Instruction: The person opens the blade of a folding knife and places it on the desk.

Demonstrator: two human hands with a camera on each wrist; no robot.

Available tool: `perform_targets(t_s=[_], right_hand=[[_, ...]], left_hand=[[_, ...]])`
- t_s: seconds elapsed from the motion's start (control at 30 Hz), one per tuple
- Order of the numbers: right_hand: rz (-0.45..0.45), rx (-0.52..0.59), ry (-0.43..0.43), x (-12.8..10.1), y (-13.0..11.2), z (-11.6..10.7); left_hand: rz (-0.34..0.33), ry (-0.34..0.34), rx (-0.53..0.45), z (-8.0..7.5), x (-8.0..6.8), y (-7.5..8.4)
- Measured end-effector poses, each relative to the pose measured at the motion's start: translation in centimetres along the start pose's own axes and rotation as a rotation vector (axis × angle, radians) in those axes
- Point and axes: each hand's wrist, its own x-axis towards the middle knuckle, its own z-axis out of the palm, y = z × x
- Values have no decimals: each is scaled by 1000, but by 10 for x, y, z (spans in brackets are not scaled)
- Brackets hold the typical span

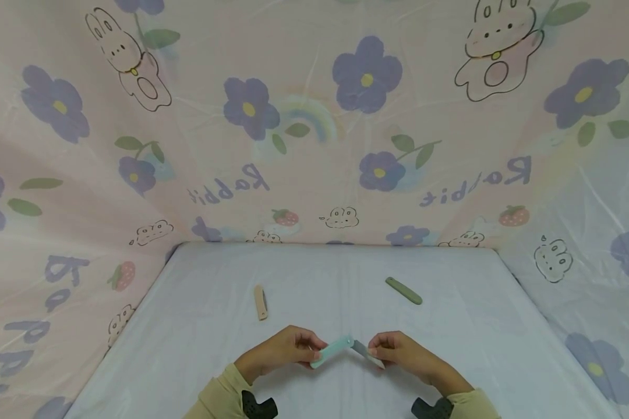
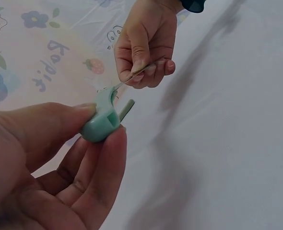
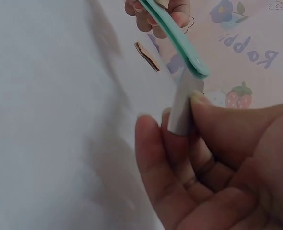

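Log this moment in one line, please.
left hand: holds mint handle | right hand: pinches blade | blade: at angle to handle | white table: beige knife, green knife

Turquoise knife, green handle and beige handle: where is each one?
Turquoise knife (image 1: 334, 350): head view, on its handle.
Green handle (image 1: 403, 291): head view, on its middle.
Beige handle (image 1: 259, 302): head view, on its middle.

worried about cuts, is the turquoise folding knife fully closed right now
No, its blade stands out at an angle from the turquoise handle, pinched by the right hand.
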Motion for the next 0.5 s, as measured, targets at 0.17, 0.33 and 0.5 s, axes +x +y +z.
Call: perform_targets(t_s=[0.17, 0.33, 0.5], right_hand=[[-13, -35, -32, -1, 0, 0], [-46, -80, -55, -2, -2, 1], [-73, -148, -57, -3, -3, 2]], left_hand=[[0, -48, 11, -2, -2, -1], [9, -101, 37, -5, -3, -1], [19, -147, 56, -7, -4, 0]])
